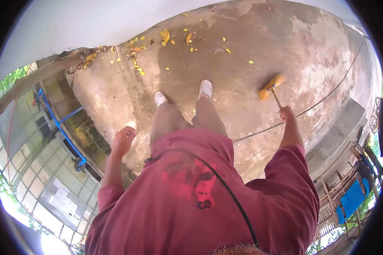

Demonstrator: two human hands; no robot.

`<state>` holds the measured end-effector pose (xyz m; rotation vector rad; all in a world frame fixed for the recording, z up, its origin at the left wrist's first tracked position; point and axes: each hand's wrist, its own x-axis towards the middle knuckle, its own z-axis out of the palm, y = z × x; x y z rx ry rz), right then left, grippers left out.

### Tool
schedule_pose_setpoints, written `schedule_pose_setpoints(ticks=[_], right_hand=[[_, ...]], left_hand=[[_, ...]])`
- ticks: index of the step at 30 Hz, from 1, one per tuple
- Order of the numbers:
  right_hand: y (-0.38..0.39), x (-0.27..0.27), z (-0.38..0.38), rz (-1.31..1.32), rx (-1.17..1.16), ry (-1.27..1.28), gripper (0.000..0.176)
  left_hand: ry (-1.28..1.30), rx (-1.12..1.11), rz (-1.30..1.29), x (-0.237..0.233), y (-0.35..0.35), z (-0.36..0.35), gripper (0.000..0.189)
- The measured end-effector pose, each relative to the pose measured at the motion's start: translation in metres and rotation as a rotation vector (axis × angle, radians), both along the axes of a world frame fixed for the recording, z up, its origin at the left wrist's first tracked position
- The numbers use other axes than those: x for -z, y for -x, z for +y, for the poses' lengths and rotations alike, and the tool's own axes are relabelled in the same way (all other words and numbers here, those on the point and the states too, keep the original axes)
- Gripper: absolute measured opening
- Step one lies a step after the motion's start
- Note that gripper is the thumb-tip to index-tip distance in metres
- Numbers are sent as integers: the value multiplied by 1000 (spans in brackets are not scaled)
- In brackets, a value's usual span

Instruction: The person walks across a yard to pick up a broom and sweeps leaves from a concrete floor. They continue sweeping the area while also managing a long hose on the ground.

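My right hand is closed around the handle of a broom, out to the right of my legs. The broom has straw-coloured bristles with small blue bindings, and its head is low over the concrete floor. My left hand hangs beside my left leg with its fingers curled in and nothing showing in it. Yellow fallen leaves are scattered on the floor beyond my feet, with a denser line of small leaves toward the left.
A dark cable runs across the floor on the right, passing behind my right hand. Blue pipes stand along the left edge near a tiled surface. A concrete block or step lies at the right. A white wall borders the far side.
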<state>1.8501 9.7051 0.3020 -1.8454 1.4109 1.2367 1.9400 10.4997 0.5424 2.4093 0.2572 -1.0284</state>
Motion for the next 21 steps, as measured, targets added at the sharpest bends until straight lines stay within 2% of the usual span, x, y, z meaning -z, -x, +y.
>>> schedule_pose_setpoints(ticks=[2,3,4,7,8,10,11,12,13,15,17,19,21], right_hand=[[-51,29,46,-60,-76,-56,20],[-78,30,83,-115,-90,-52,21],[-107,17,122,-146,-280,-87,23],[-157,28,199,-201,-375,-229,21],[-171,6,223,-281,-251,-329,16],[-185,-11,250,-288,-186,-426,11],[-191,-35,256,-301,-162,-461,15],[-198,-64,260,-316,-144,-497,19],[-206,-93,266,-327,-129,-538,23],[-219,-140,247,-359,-166,-507,38],[-235,-183,214,-373,-276,-400,45],[-261,-233,190,-350,-352,-274,44],[-291,-244,155,-312,-429,-146,41]], left_hand=[[-46,4,21,-12,23,5,23],[-57,-33,58,-17,35,9,27],[-112,-55,141,-17,49,16,29],[-195,-12,336,-2,83,34,34],[-213,19,394,1,87,39,35],[-218,16,449,7,78,48,36],[-212,8,480,12,77,52,36],[-208,-14,355,34,85,68,37],[-170,-147,351,37,71,71,38],[-56,-330,147,63,61,86,39],[7,-422,96,71,38,87,37],[15,-364,88,84,27,94,37],[13,-390,81,84,20,93,37]])
